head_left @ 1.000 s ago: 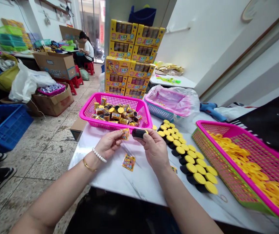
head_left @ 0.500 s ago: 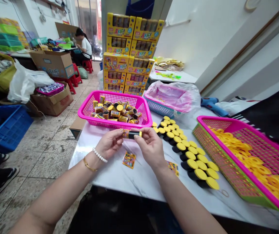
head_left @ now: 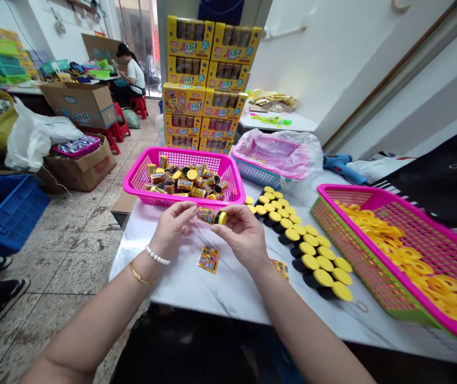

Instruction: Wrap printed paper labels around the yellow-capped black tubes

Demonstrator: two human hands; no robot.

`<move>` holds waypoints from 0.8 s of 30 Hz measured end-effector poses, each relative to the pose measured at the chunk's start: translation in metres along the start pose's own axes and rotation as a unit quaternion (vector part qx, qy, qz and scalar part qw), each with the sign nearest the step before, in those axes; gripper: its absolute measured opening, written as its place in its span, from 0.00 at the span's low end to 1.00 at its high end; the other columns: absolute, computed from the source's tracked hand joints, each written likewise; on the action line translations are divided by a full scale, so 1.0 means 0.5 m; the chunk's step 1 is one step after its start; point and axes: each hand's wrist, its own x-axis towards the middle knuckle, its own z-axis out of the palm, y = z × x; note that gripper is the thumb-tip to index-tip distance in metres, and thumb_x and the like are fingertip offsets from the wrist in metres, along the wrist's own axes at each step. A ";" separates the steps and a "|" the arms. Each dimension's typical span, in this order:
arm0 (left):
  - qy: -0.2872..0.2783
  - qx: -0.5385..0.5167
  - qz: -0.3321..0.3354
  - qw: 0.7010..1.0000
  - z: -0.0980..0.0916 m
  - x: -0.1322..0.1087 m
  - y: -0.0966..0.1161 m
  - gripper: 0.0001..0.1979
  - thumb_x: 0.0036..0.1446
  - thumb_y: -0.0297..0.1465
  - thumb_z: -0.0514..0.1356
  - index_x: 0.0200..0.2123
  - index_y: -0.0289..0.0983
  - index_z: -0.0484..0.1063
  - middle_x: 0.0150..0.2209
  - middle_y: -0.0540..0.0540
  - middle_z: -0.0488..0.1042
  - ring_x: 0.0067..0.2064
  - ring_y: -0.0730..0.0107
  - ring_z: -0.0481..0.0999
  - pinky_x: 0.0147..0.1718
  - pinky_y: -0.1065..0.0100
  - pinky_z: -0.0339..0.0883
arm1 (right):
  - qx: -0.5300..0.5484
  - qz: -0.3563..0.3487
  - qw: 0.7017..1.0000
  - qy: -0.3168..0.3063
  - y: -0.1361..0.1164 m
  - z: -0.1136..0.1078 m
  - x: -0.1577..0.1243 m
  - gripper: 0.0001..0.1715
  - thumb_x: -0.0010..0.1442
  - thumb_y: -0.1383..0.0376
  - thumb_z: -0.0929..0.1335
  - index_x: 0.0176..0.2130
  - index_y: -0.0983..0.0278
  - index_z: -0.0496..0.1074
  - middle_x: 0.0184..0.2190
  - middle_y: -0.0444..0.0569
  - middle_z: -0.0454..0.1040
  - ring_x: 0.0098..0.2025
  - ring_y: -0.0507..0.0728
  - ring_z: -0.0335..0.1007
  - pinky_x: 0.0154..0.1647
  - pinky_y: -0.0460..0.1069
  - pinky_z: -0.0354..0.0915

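A small tube (head_left: 208, 215) with a colourful printed sleeve, a black band and a yellow cap lies level between my hands, over the table. My right hand (head_left: 244, 234) pinches its capped end. My left hand (head_left: 172, 229), with a pearl bracelet and a gold bangle, closes thumb and fingers on the printed end. Below the tube a printed square sticker stack (head_left: 208, 259) lies on the white table (head_left: 228, 293); another (head_left: 281, 268) is partly behind my right wrist. Just beyond my hands stands a pink basket (head_left: 236, 181) of printed tubes.
Rows of black tubes with yellow caps (head_left: 310, 262) stand to the right. Beyond them is a pink and green basket (head_left: 372, 266) of yellow rings. A plastic-lined basket (head_left: 252, 173), a blue tool (head_left: 344, 168) and stacked yellow boxes (head_left: 188, 98) are behind. A person sits far left.
The printed sleeve now covers most of the black tube, leaving a narrow black band by the cap. The capped end has turned somewhat toward me, and the view has shifted slightly.
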 end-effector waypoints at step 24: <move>-0.138 0.125 0.074 0.980 -0.007 0.002 0.003 0.19 0.44 0.33 0.75 0.41 0.34 0.80 0.34 0.45 0.80 0.33 0.72 0.77 0.34 0.72 0.69 | 0.060 0.143 0.985 -0.073 0.016 -0.002 0.005 0.17 0.46 0.58 0.80 0.34 0.62 0.79 0.30 0.45 0.82 0.30 0.56 0.80 0.38 0.54 0.79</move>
